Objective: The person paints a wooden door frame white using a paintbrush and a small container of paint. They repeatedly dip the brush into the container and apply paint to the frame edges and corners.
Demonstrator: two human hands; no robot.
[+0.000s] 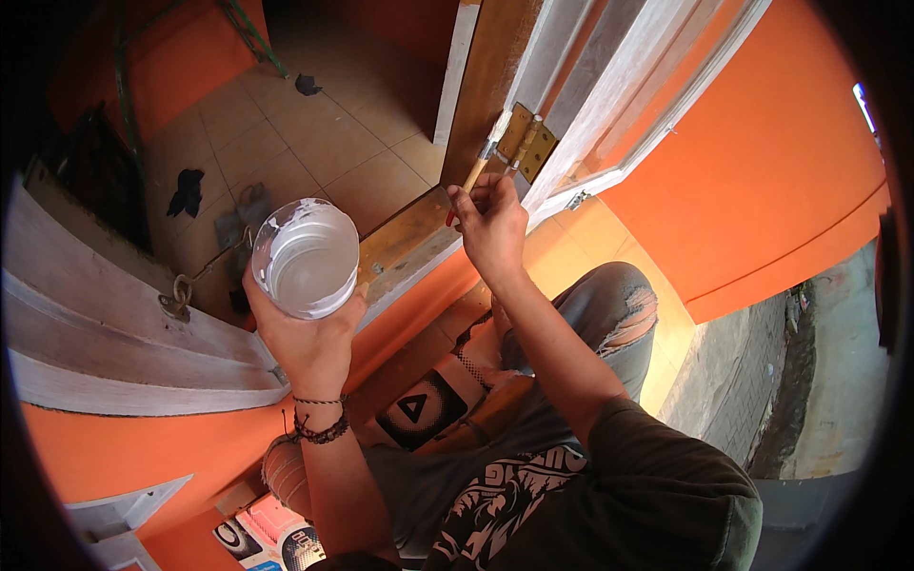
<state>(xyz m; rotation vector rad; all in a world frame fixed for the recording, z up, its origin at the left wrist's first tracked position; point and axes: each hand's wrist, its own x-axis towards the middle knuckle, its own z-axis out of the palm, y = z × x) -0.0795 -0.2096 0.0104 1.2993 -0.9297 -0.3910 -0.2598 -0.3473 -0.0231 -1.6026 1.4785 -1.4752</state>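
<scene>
Left of centre, the left hand (309, 346) curled around a paint cup (307, 262); at upper centre, the right hand (496, 225) pinched a paintbrush (476, 170).

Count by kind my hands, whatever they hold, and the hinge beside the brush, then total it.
Hands: 2 (left hand, right hand)
Cup: 1
Brush: 1
Hinge: 1
Total: 5
</scene>
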